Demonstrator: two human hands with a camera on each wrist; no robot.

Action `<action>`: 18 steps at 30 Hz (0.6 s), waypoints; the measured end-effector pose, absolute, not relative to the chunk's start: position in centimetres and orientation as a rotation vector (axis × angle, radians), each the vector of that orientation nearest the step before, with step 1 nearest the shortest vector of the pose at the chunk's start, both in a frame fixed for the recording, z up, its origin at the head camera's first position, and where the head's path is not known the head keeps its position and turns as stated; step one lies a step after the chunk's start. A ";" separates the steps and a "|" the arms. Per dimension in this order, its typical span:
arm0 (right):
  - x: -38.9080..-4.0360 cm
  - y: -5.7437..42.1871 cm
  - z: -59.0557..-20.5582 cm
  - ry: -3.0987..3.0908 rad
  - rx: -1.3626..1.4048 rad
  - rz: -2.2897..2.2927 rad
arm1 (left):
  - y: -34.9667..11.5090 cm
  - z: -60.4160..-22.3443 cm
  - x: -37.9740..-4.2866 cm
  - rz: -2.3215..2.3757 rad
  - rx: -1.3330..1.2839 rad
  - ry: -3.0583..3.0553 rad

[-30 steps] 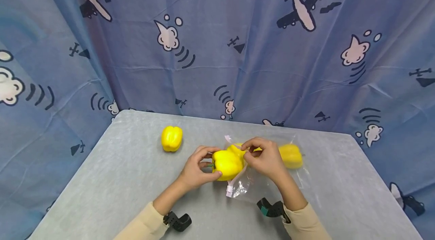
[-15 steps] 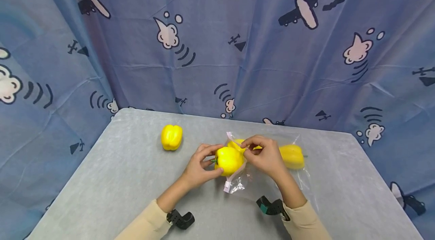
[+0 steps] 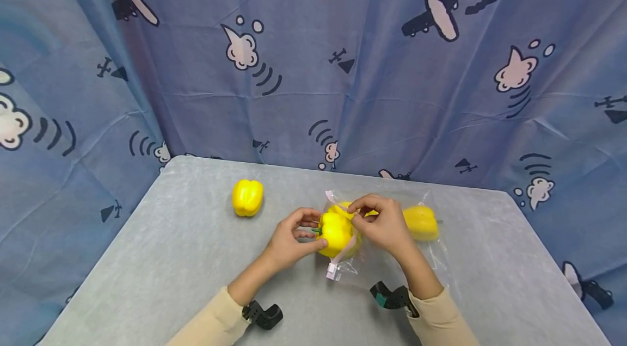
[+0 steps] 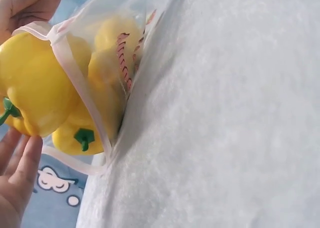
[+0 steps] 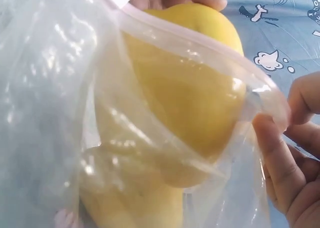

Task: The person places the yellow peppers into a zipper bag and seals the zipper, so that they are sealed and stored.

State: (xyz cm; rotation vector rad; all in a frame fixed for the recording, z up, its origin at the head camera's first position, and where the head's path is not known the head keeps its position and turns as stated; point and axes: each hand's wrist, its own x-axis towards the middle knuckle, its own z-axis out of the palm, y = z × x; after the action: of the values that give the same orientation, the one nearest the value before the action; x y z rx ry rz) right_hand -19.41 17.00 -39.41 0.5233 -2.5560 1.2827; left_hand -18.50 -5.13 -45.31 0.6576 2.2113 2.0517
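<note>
You're in a staged recording corner: blue airplane-print curtain (image 3: 303,79) across the upper frame, grey table (image 3: 147,259) below, wrist cameras (image 3: 267,317) at bottom centre; what building, you can't tell.

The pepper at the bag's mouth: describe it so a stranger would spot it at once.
On the grey table, find the clear bag that the right hand pinches. The yellow pepper sits in its mouth, partly inside. Unlike the loose pepper and the bagged peppers, it is held by the left hand, its green stem outside the bag.
</note>
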 end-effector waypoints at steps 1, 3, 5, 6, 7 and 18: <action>-19.4 17.0 -39.4 -2.560 0.519 1.287 | -5.1 -45.3 -18.5 2.047 0.660 2.204; -19.4 17.0 -39.4 -2.572 0.507 1.295 | -5.1 -45.6 -18.6 2.044 0.663 2.195; -19.4 17.0 -39.4 -2.580 0.496 1.299 | -5.1 -45.9 -18.8 2.041 0.669 2.191; -19.4 17.0 -39.3 -2.580 0.496 1.299 | -5.1 -46.0 -18.9 2.041 0.676 2.192; -19.4 17.0 -39.3 -2.581 0.495 1.295 | -5.1 -46.1 -18.9 2.043 0.684 2.190; -19.0 16.9 -38.7 -2.543 0.511 1.299 | -5.3 -45.9 -18.7 2.049 0.843 2.158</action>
State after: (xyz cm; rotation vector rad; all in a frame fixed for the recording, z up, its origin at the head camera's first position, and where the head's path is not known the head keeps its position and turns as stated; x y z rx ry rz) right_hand -19.02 16.94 -38.75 0.5111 -2.5432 1.2990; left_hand -18.69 -5.29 -45.93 0.8429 2.1582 2.0487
